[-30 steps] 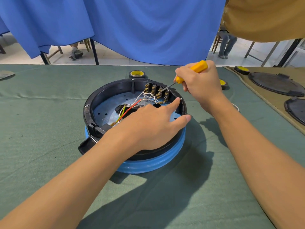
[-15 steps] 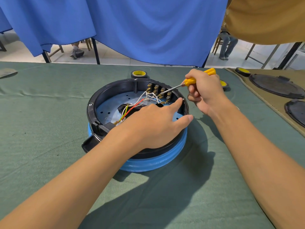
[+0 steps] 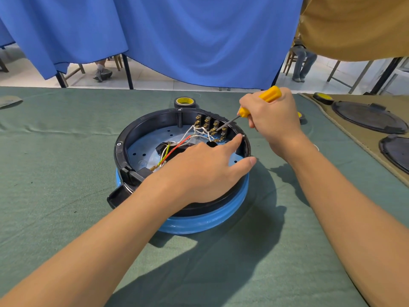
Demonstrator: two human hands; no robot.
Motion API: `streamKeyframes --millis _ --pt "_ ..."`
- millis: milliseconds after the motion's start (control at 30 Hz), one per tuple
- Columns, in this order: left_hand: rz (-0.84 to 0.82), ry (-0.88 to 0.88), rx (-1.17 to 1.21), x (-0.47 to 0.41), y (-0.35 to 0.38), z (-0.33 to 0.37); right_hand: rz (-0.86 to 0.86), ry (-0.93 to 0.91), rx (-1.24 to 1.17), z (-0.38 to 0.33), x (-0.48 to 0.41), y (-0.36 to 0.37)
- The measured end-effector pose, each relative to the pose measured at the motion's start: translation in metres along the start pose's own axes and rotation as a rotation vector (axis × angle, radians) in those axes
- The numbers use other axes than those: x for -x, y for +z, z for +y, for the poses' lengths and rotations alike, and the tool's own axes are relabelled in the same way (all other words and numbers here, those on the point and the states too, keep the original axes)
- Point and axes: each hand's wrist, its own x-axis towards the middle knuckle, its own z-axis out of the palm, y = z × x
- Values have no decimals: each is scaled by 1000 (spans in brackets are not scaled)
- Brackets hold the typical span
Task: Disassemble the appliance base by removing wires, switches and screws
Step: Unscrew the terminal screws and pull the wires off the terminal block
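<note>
Appliance base (image 3: 210,220): sits open side up near the middle of the green-covered worktop (image 3: 66,173), a black ring over a blue band.
Left hand (image 3: 205,171): lies on the near rim of the base with fingers straight and spread, gripping nothing; the index finger reaches to the far right rim and the thumb lies outside the ring.
Right hand (image 3: 272,120): fingers are curled tightly round the yellow handle of a screwdriver (image 3: 269,95), above the far right edge of the base.
Screwdriver: tilts down and to the left, its metal tip at the row of switches.
Switches (image 3: 208,122): stand side by side on the far inner wall, brass terminals showing.
Wires (image 3: 181,142): white, red and yellow-green strands run from the switches across the blue floor of the base.
Behind: a tape roll (image 3: 184,101) with a yellow core lies just beyond the base.
Right side: dark round lids (image 3: 367,117) rest on a tan cloth.
</note>
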Motion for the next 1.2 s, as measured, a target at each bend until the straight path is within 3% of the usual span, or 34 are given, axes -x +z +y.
streamKeyframes --millis 133,367,533,733,867,1200 --pt "-1 -10 0 2 -1 0 70 -125 34 -5 5 4" --pt "-2 0 -12 1 0 0 304 -1 -70 6 35 19" --pt "-149 36 28 3 -6 -5 286 71 -190 11 33 21" --pt "-399 34 67 13 -20 -18 278 -71 -82 9 33 21" --pt "-346 36 42 14 -18 -15 269 -163 -33 5 37 22" --pt "-320 25 46 15 -14 -12 257 76 -212 10 30 22"
